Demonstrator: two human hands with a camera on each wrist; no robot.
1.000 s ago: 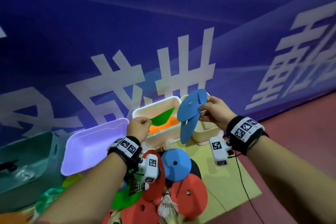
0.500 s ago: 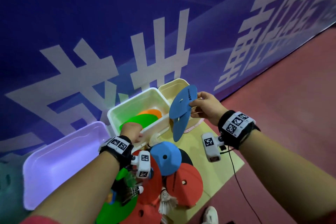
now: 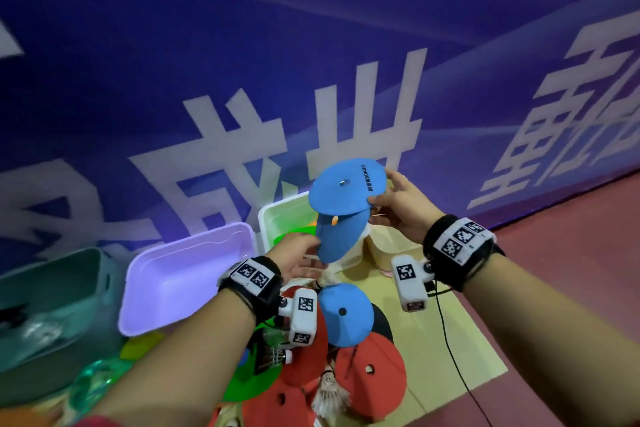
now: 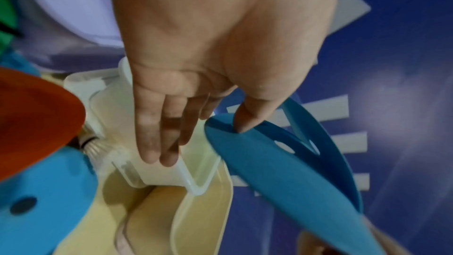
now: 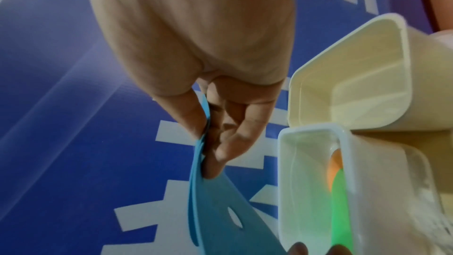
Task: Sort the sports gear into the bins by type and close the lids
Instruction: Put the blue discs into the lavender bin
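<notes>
- Blue discs (image 3: 346, 189), two of them, were pinched at their edge by the right hand (image 3: 398, 208), held above the white bin (image 3: 277, 218).
- Left hand (image 3: 294, 256) had straight fingers, its thumb (image 4: 247, 121) touching the lower disc's (image 3: 341, 236) rim.
- Green and orange discs (image 5: 339, 201) lay inside that bin.
- Red discs (image 3: 374, 378) and shuttlecocks (image 3: 329, 399) lay on the mat (image 3: 460, 350) below.

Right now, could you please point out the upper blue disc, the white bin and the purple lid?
upper blue disc (image 3: 341, 192): head view, flat face beside its centre hole.
white bin (image 3: 268, 218): head view, left rim corner.
purple lid (image 3: 180, 284): head view, middle of its inner face.
</notes>
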